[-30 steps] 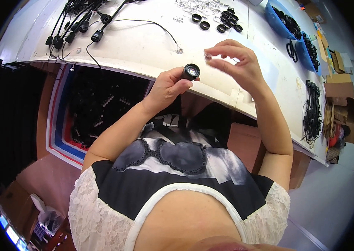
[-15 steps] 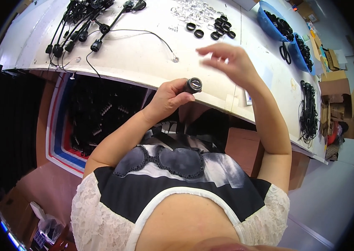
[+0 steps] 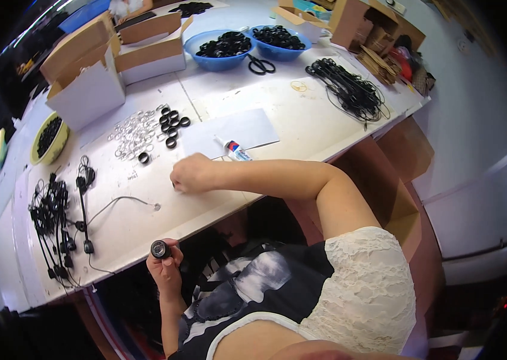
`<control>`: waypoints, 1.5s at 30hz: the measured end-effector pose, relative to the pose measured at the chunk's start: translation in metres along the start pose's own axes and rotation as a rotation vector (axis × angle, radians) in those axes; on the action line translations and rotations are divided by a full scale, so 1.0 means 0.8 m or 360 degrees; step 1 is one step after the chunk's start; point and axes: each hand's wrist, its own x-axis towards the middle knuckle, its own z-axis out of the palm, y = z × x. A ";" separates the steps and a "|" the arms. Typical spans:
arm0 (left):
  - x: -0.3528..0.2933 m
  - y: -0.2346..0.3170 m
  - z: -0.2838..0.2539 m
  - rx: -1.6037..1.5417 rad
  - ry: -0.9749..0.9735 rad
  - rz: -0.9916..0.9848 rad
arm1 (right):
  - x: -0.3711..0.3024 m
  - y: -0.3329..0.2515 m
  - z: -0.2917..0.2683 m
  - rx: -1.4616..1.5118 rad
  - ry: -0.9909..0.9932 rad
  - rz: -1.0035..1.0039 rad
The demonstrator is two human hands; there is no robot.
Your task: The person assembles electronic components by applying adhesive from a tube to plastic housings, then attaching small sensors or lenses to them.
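Observation:
My left hand point(image 3: 168, 271), low at the table's near edge, grips a short black cylinder point(image 3: 160, 249) with its round, glassy end facing up. My right hand point(image 3: 196, 173) is closed over the table, and a small dark edge of a black ring point(image 3: 174, 186) shows at its fingertips; most of it is hidden. One loose black ring point(image 3: 143, 158) lies on the white table point(image 3: 139, 207) beyond that hand. Farther back are a cluster of black rings point(image 3: 172, 127) and a spread of clear rings or discs point(image 3: 134, 135). A thin cable point(image 3: 115, 199) runs across the tabletop between my hands and the black corded parts point(image 3: 55, 222).
A glue tube point(image 3: 236, 150) lies on a white sheet point(image 3: 259, 127) beyond my right forearm. Two blue basins point(image 3: 220, 62) of black parts, black scissors point(image 3: 262, 65), a cable bundle point(image 3: 349, 90), open cartons point(image 3: 85, 99) and a yellow basin point(image 3: 64, 133) stand around the table.
The view has swung to the right. My right hand has closed and come down nearer the table's front; one of the two loose rings is gone from its spot. The cylinder stays in my left hand.

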 end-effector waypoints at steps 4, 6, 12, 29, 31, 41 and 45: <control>0.004 -0.022 -0.001 0.0076 -0.0033 0.0017 | -0.012 0.009 0.012 0.0225 0.0089 -0.0018; -0.001 -0.023 0.003 0.0144 -0.0072 -0.0015 | -0.009 0.013 0.029 0.0258 0.0226 -0.0032; 0.016 -0.004 0.021 0.0325 -0.0328 -0.0133 | -0.031 0.017 -0.012 0.0706 0.0280 -0.0088; 0.024 -0.014 0.040 0.0308 -0.0365 -0.0563 | -0.107 -0.041 -0.059 0.0636 0.0114 -0.0789; 0.033 -0.020 0.038 0.0296 -0.0399 -0.0459 | -0.096 -0.031 -0.057 0.0552 0.0095 -0.0810; 0.033 -0.003 0.036 0.0595 -0.0467 -0.0129 | -0.110 -0.050 -0.077 0.0155 0.0021 -0.0736; 0.032 -0.018 0.049 0.0444 -0.0576 -0.0160 | -0.124 -0.039 -0.079 0.0121 0.0029 -0.0795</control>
